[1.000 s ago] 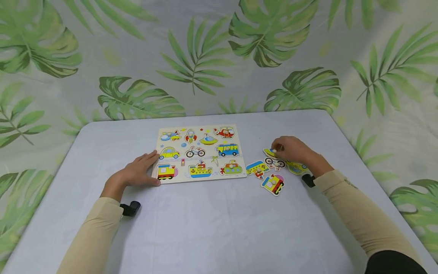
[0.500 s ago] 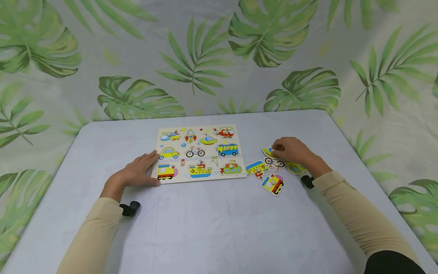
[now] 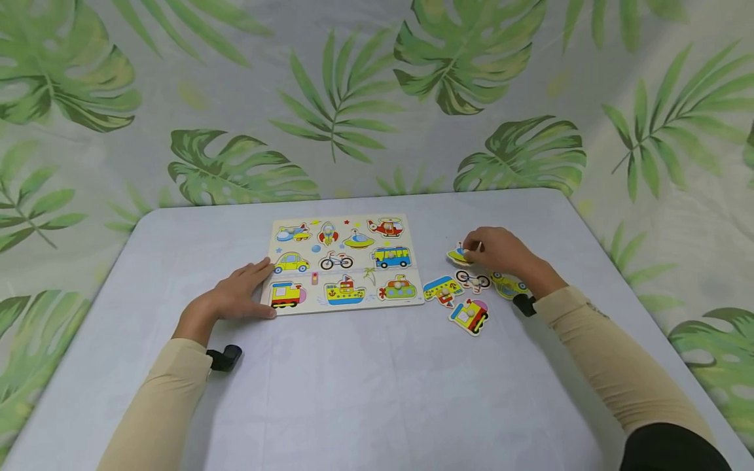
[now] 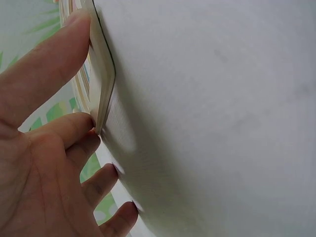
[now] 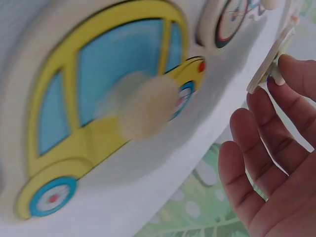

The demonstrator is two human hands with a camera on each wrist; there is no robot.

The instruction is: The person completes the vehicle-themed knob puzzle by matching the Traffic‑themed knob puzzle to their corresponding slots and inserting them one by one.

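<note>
My left hand rests against the left edge and front left corner of a wooden puzzle board printed with vehicles. In the left wrist view, the thumb lies along the board's edge, while the other fingers touch at its corner and the tabletop. My right hand pinches a flying saucer puzzle piece by its knob, over the table right of the board. In the right wrist view, that piece is seen edge-on between thumb and fingers, its printed face mostly hidden.
Close to the right hand lie loose knobbed pieces: a bicycle, a yellow car, a ship turned upside down and a train. A leaf-patterned cloth hangs behind the white table.
The right hand has moved slightly up and left with the saucer piece, which now sits apart from the bicycle piece. The left hand and board have stayed put.
</note>
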